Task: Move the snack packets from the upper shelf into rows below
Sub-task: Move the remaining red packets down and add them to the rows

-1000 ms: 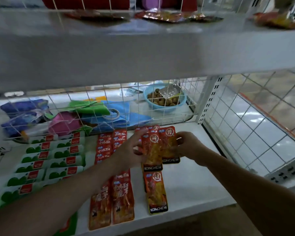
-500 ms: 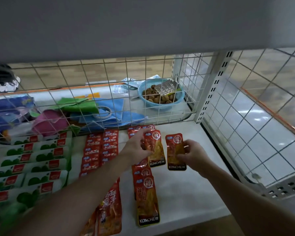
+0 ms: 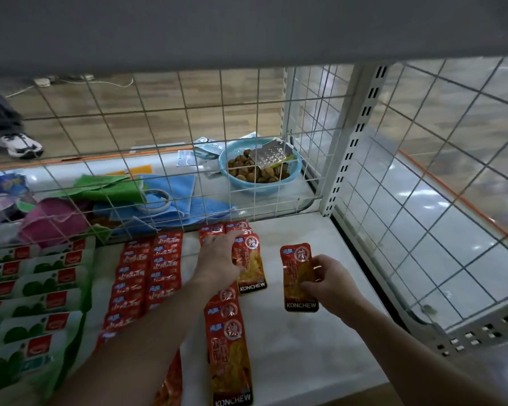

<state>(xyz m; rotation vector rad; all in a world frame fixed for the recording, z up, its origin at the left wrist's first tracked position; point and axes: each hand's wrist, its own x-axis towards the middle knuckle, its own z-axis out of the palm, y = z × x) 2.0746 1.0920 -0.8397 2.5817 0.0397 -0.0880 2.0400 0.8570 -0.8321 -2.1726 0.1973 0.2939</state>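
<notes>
Two hands, held apart, each grip one orange-red snack packet over the white lower shelf [image 3: 320, 356]. The left hand [image 3: 219, 262] curls over the left edge of the left packet [image 3: 254, 273], which sits at the far end of a row of matching packets [image 3: 230, 356] overlapping toward the shelf's front edge. The right hand [image 3: 332, 284] pinches the right packet [image 3: 295, 273] by its right edge, just beside that row. Both held packets and the nearest one in the row read KONCHEW in white on a dark band at the near end, with a round seal near the top. Small red packets [image 3: 147, 276] and green-and-white packets [image 3: 27, 288] lie further left, their writing too blurred to read.
</notes>
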